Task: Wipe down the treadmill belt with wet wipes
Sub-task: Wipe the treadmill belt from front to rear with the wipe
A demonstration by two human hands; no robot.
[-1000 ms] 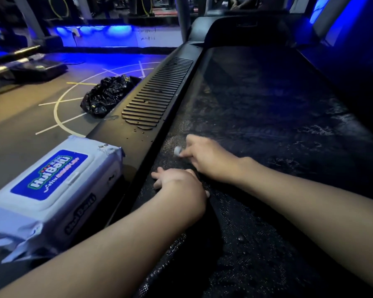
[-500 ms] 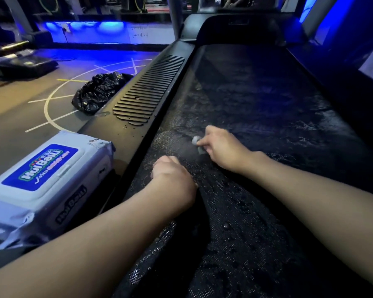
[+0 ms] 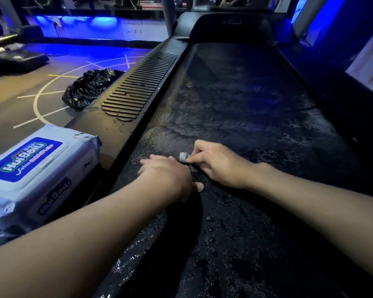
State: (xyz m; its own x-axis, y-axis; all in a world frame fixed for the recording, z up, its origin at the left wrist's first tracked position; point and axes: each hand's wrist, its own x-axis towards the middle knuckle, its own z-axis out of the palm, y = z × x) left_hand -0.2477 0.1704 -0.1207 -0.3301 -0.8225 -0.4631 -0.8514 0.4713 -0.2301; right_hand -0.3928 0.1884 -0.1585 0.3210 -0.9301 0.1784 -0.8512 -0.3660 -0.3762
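Note:
The black treadmill belt [image 3: 246, 108] runs away from me, wet and streaked, with drops near its front. My right hand [image 3: 215, 164] rests low on the belt near its left edge and pinches a small balled-up grey wet wipe [image 3: 184, 157] between thumb and fingers. My left hand [image 3: 170, 177] lies palm down on the belt just left of it, fingers stretched forward and almost touching the wipe, thumb out to the right. A white and blue pack of wet wipes [image 3: 37, 168] sits at the left, beside the treadmill's side rail.
The ribbed black side rail [image 3: 136, 89] borders the belt on the left, with water drops on it. A crumpled black plastic bag [image 3: 88, 88] lies on the gym floor beyond it. The treadmill's front hood [image 3: 226, 26] closes the far end. A dark rail runs along the right.
My left hand went from a curled fist to flat fingers on the belt. My right hand, still pinching the wipe, has shifted on the belt and now lies close beside the left hand.

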